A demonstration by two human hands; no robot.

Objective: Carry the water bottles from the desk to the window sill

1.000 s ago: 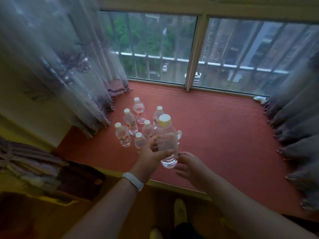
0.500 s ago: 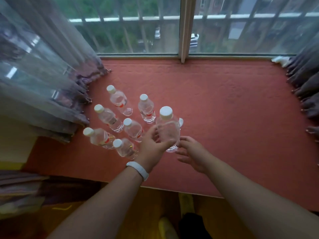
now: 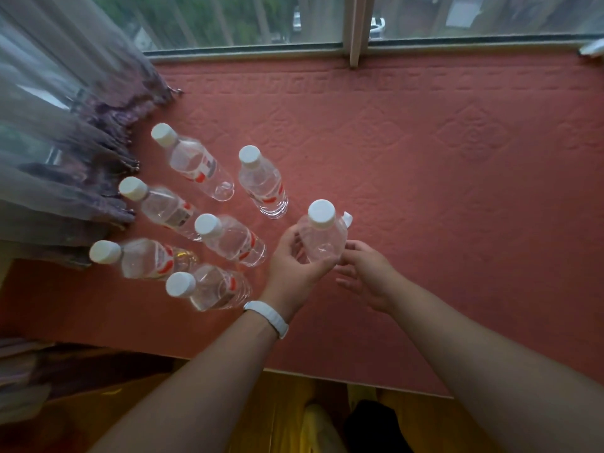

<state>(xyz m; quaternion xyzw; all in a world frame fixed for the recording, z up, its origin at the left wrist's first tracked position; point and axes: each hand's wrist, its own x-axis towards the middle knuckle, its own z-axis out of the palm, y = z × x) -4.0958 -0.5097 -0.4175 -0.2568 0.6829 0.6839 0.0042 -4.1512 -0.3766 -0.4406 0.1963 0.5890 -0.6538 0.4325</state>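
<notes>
Centre of frame: left hand (image 3: 294, 268) curls round a bottle (image 3: 323, 238); right hand (image 3: 364, 276) just beside it, fingers relaxed.

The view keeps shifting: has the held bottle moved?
Yes. The held bottle has come down toward the sill, closer to the level of the standing bottles.

A sheer curtain (image 3: 58, 125) bunches at left, window frame (image 3: 358, 31) behind, wooden floor (image 3: 281, 397) below.

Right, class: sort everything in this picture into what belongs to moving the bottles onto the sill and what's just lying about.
Belongs: held bottle; left hand gripping it; right hand open beside it; six standing bottles; red-covered sill.

Just there: sheer curtain; window; white wristband; wooden floor.
</notes>
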